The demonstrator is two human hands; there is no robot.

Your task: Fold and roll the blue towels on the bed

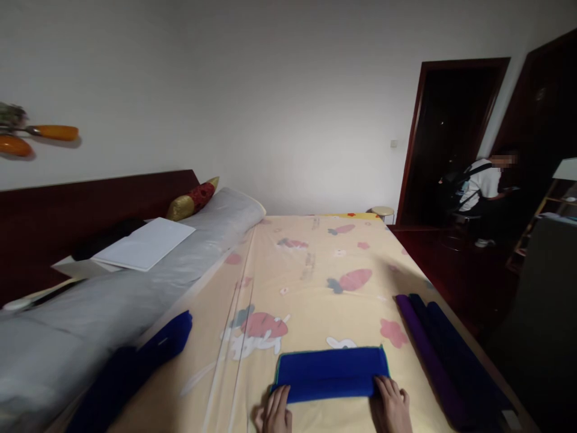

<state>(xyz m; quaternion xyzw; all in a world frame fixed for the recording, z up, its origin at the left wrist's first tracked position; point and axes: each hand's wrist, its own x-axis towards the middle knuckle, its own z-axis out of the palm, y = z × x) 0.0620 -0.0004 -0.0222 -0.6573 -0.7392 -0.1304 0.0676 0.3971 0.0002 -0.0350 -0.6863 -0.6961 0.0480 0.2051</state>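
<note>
A blue cloth (331,374) with thin green edging lies folded into a flat strip on the bed, right in front of me. My left hand (277,410) grips its near left corner, fingers curled over the edge. At the near right corner, my right hand (393,403) holds the cloth in the same way, its thumb side hidden. Between the hands the strip lies fairly straight, with a fold line running along it.
Dark blue fabric (166,343) lies crumpled at the left. Rolled or folded purple (428,355) and dark navy cloths (469,361) line the bed's right edge. White sheets (148,243) rest on a grey bolster (112,300). A person (484,183) sits near the doorway.
</note>
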